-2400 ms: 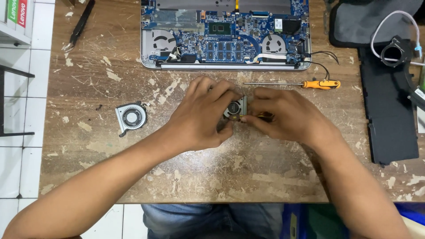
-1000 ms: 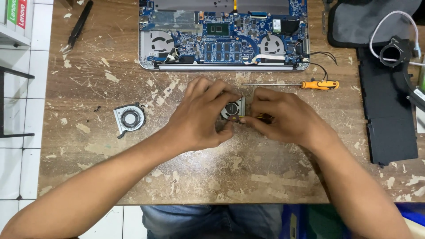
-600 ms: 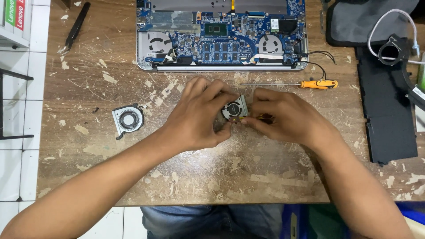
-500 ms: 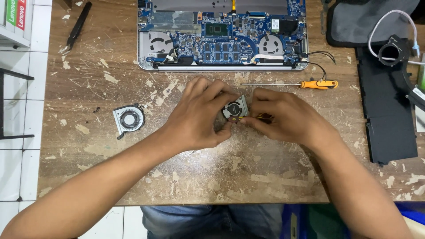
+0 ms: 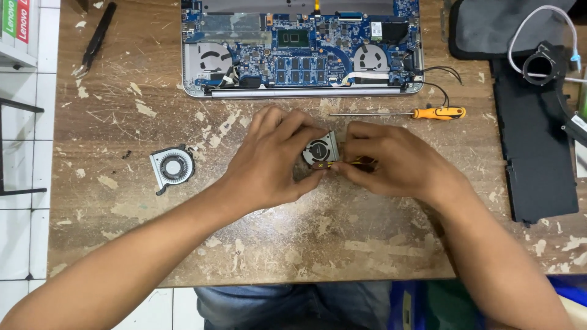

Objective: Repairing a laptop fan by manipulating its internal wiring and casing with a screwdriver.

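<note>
You grip the small fan (image 5: pixel 320 150) in your left hand (image 5: pixel 272 160); your right hand (image 5: pixel 391 162), at its 3 o'clock, pinches a thin tool, likely loosening it; steady the tip.

Opened silver laptop with exposed blue circuit board (image 5: pixel 302 52), loose grey round cooling fan (image 5: pixel 173 168), orange-handled screwdriver (image 5: pixel 400 113), black tweezers (image 5: pixel 95 38), flat black panel (image 5: pixel 535 153), worn wooden table (image 5: pixel 275 238)
</note>
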